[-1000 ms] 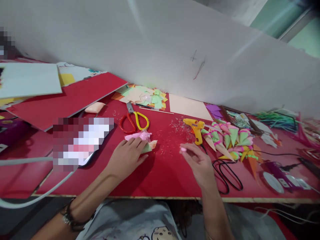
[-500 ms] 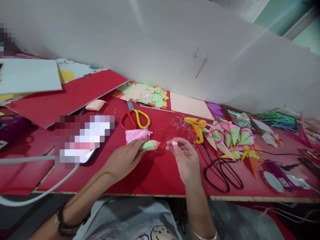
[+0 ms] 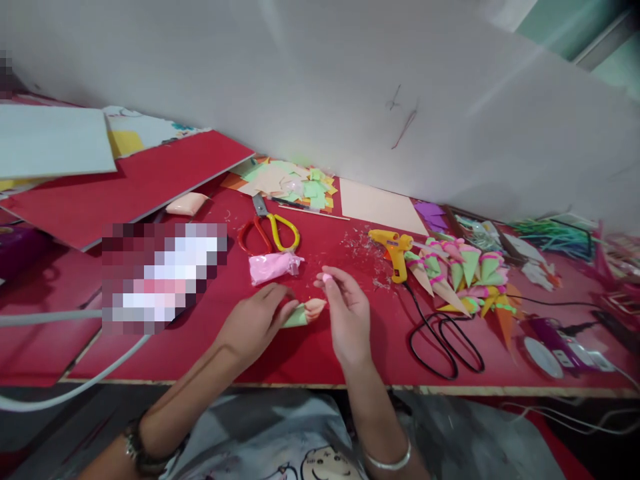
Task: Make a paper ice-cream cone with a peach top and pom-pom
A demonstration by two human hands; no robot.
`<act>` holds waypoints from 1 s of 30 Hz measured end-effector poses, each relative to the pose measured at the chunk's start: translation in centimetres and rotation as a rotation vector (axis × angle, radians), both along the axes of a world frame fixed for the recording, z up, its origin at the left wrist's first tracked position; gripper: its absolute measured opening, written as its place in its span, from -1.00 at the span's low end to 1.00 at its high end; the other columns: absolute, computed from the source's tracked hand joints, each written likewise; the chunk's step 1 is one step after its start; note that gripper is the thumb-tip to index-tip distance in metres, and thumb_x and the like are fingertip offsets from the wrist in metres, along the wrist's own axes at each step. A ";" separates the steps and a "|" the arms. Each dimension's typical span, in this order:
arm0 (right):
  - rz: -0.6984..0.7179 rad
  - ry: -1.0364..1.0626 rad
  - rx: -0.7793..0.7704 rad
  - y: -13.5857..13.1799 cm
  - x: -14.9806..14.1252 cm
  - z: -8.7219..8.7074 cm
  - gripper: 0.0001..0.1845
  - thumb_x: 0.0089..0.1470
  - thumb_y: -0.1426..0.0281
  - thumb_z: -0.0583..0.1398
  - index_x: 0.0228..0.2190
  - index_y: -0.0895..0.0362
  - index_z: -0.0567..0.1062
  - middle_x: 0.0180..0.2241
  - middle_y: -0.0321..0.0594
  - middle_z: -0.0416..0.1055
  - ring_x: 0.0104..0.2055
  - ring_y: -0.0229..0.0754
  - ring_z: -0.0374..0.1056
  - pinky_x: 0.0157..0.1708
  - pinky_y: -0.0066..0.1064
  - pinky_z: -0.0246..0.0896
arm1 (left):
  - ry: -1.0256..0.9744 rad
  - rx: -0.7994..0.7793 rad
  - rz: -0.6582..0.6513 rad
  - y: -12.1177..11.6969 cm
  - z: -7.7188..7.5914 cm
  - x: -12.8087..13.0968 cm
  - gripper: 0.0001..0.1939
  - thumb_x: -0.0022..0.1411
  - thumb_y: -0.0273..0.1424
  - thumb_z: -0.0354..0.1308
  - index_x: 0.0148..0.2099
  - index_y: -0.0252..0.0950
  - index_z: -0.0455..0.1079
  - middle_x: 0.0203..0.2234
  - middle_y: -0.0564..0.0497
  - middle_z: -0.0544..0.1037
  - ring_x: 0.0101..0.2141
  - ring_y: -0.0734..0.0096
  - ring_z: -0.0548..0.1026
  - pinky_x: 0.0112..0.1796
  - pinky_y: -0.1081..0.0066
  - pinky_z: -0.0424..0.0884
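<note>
My left hand (image 3: 255,323) is closed around a small paper cone (image 3: 299,315), light green with a peach, rose-like tip pointing right. Its lower end is hidden under my fingers. Opposite it, my right hand (image 3: 347,310) pinches a small lump of pink clay (image 3: 327,277) between thumb and fingers. Just beyond my left hand lies a clear packet of pink clay (image 3: 274,267). Behind that packet rest scissors (image 3: 270,230) with one red and one yellow handle.
To the right lie a yellow glue gun (image 3: 395,252) with a looped black cord (image 3: 440,360) and a pile of finished paper cones (image 3: 470,267). Paper scraps (image 3: 290,185) are heaped at the back. A blurred phone (image 3: 165,280) and red board (image 3: 145,180) occupy the left.
My right hand has moved left, carrying the pink clay closer to the cone. My left hand and the cone have dropped slightly, uncovering more of the clay packet.
</note>
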State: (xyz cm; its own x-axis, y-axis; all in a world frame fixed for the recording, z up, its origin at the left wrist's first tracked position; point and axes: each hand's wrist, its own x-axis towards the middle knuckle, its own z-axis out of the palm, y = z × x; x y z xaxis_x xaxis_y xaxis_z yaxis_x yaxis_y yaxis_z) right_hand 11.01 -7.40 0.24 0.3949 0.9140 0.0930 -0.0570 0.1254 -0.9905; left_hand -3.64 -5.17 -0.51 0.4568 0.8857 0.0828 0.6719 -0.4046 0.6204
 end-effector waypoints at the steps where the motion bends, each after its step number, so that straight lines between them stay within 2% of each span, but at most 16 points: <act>1: -0.024 0.034 -0.006 0.1 -0.2 -0.4 -0.77 0.00 0.32 0.12 -0.26 0.11 0.44 -0.27 -0.20 0.43 -0.24 -0.24 0.36 -0.20 -0.35 0.26 | 0.090 0.020 -0.010 -0.1 -0.1 0.1 -0.68 0.24 -0.24 -0.22 -0.22 -0.29 0.28 -0.32 -0.04 0.42 -0.36 0.31 0.41 -0.39 0.39 0.29; 3: -0.064 0.078 0.002 0.2 -0.4 -0.9 -0.76 -0.01 0.32 0.12 -0.26 0.11 0.43 -0.26 -0.21 0.43 -0.22 -0.24 0.35 -0.18 -0.36 0.25 | 0.225 0.096 -0.041 -0.2 0.0 0.2 -0.62 0.20 -0.13 -0.19 -0.18 -0.29 0.27 -0.30 -0.06 0.39 -0.32 0.26 0.39 -0.38 0.36 0.30; 6: -0.086 0.112 0.024 0.3 -0.2 -1.0 -0.78 -0.04 0.35 0.16 -0.28 0.10 0.43 -0.27 -0.23 0.43 -0.21 -0.25 0.34 -0.16 -0.37 0.24 | 0.327 0.226 -0.070 -0.4 0.0 0.6 -0.53 0.07 -0.02 -0.05 -0.16 -0.30 0.27 -0.26 -0.09 0.36 -0.21 0.16 0.34 -0.24 0.27 0.28; 9: -0.077 0.114 0.049 0.1 0.3 -0.9 -0.79 -0.08 0.38 0.19 -0.30 0.10 0.43 -0.30 -0.26 0.43 -0.26 -0.28 0.36 -0.21 -0.40 0.25 | 0.345 0.244 -0.060 -0.3 -0.3 1.1 -0.60 0.11 -0.11 -0.04 -0.15 -0.31 0.25 -0.25 -0.11 0.36 -0.21 0.19 0.35 -0.23 0.29 0.27; 13: -0.077 0.025 0.072 -0.3 1.2 -0.3 -0.83 -0.08 0.39 0.20 -0.35 0.11 0.41 -0.40 -0.31 0.42 -0.36 -0.31 0.38 -0.34 -0.46 0.28 | 0.294 0.142 -0.060 0.0 -0.1 0.9 -0.71 0.20 -0.20 -0.13 -0.23 -0.30 0.25 -0.36 -0.06 0.41 -0.36 0.26 0.41 -0.35 0.33 0.29; 16: -0.102 -0.076 0.059 -0.7 1.8 0.6 -0.83 -0.04 0.37 0.17 -0.31 0.12 0.41 -0.44 -0.30 0.42 -0.40 -0.30 0.38 -0.40 -0.48 0.28 | 0.117 0.042 -0.046 -0.1 1.0 0.0 -0.69 0.20 -0.18 -0.14 -0.15 -0.28 0.20 -0.33 -0.04 0.44 -0.34 0.26 0.42 -0.37 0.36 0.30; 18: -0.105 -0.125 0.071 -1.0 2.0 1.3 -0.80 -0.02 0.38 0.16 -0.27 0.11 0.41 -0.42 -0.28 0.43 -0.40 -0.30 0.39 -0.39 -0.47 0.30 | -0.035 -0.022 -0.091 -0.3 1.8 -0.6 -0.68 0.20 -0.21 -0.13 -0.08 -0.28 0.15 -0.31 -0.01 0.44 -0.34 0.32 0.42 -0.36 0.41 0.31; 21: -0.059 -0.165 0.132 -1.4 2.0 2.3 -0.81 -0.02 0.43 0.16 -0.28 0.08 0.43 -0.33 -0.26 0.44 -0.33 -0.30 0.39 -0.30 -0.45 0.31 | -0.162 -0.104 -0.150 -0.9 2.8 -1.0 -0.71 0.21 -0.26 -0.13 -0.06 -0.29 0.14 -0.40 0.05 0.44 -0.45 0.44 0.39 -0.43 0.51 0.29; 24: 0.023 -0.220 0.180 -1.8 1.6 3.1 -0.82 -0.02 0.47 0.15 -0.30 0.07 0.46 -0.27 -0.25 0.41 -0.22 -0.29 0.36 -0.22 -0.46 0.29 | -0.219 -0.146 -0.171 -1.3 3.3 -0.9 -0.72 0.21 -0.28 -0.12 -0.06 -0.29 0.14 -0.45 0.09 0.42 -0.50 0.50 0.34 -0.47 0.54 0.27; 26: 0.044 -0.271 0.190 -2.0 1.3 3.5 -0.80 -0.03 0.50 0.15 -0.30 0.07 0.47 -0.23 -0.25 0.38 -0.17 -0.28 0.32 -0.23 -0.50 0.28 | -0.232 -0.177 -0.186 -1.4 3.5 -0.8 -0.75 0.21 -0.29 -0.12 -0.10 -0.29 0.15 -0.49 0.12 0.40 -0.51 0.53 0.32 -0.48 0.55 0.25; 30: 0.053 -0.318 0.220 -2.3 1.0 3.8 -0.76 -0.04 0.53 0.16 -0.29 0.05 0.47 -0.25 -0.27 0.38 -0.20 -0.31 0.31 -0.27 -0.53 0.28 | -0.221 -0.195 -0.199 -1.5 3.9 -0.9 -0.80 0.20 -0.28 -0.11 -0.20 -0.30 0.18 -0.51 0.12 0.37 -0.52 0.53 0.30 -0.48 0.55 0.24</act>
State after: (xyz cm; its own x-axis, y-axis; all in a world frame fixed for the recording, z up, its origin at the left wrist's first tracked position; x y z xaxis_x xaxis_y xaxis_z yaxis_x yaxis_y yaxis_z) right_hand 12.00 -9.74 4.04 0.2677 0.8770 0.3989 0.2361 0.3417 -0.9097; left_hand -4.50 -6.68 3.43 0.6116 0.7903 0.0371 0.4330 -0.3736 0.8203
